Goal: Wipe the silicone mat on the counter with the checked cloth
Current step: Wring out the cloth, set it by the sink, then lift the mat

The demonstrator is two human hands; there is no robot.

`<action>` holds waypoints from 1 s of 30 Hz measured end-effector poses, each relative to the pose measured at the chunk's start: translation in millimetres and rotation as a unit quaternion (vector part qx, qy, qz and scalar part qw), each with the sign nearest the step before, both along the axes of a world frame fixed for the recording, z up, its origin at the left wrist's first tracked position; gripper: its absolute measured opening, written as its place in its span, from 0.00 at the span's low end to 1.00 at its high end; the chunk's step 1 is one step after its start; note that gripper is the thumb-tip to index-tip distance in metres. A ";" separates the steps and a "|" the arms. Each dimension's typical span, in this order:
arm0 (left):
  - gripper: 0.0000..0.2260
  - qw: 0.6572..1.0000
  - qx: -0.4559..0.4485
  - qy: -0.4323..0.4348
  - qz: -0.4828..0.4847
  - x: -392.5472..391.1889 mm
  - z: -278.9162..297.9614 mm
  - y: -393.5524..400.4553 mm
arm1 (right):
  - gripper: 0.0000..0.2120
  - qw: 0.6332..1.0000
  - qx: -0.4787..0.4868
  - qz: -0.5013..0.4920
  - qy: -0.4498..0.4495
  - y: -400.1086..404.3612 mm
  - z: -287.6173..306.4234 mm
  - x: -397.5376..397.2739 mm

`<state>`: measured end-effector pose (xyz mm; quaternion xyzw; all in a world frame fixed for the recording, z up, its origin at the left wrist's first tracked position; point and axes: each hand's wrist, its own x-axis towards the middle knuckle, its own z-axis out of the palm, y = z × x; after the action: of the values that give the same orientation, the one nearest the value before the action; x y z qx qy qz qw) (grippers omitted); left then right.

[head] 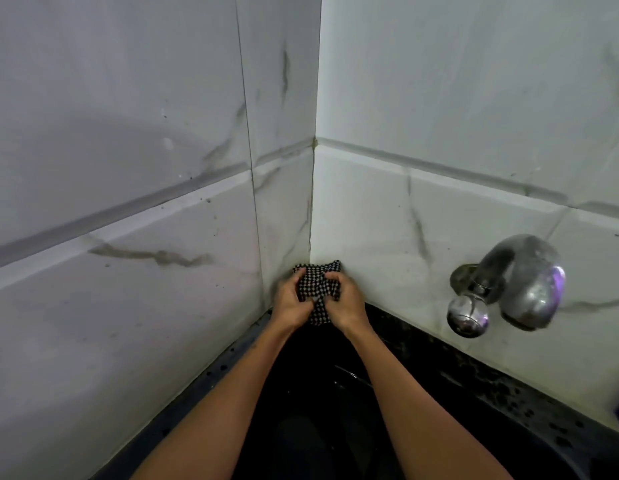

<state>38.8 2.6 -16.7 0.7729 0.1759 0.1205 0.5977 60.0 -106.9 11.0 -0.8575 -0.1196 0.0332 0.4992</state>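
checked cloth (pixel 318 292) partly hidden by fingers (pixel 330 277), dark sink (pixel 474 393) bottom cut off

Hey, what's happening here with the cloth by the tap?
A person holds the checked cloth bunched between both hands, the left hand and the right hand gripping it from either side, in the corner of the tiled wall. The hands are above a dark sink. A metal tap sticks out of the wall to the right. No silicone mat is in view, so no wiping shows here.

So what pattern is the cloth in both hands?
Small black-and-white check on the cloth; head view shows it.
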 end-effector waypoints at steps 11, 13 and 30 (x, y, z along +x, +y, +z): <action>0.26 0.901 0.433 0.021 -0.022 -4.3 -9.3 -9.6 | 0.24 0.970 -0.214 0.019 -0.115 7.2 -37.5 14.1; 0.22 0.840 0.541 -0.004 -0.035 -3.9 -10.6 -13.8 | 0.22 0.948 -0.260 0.004 -0.182 9.3 -38.2 13.6; 0.25 0.779 0.606 0.116 -0.112 -5.8 -23.4 -6.4 | 0.26 0.920 -0.353 0.155 -0.075 5.8 -43.5 19.4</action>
<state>33.0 -3.8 -40.0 0.9979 0.0468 0.0443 -0.0093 79.4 -101.1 -32.6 -0.9488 -0.2684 0.0854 0.1426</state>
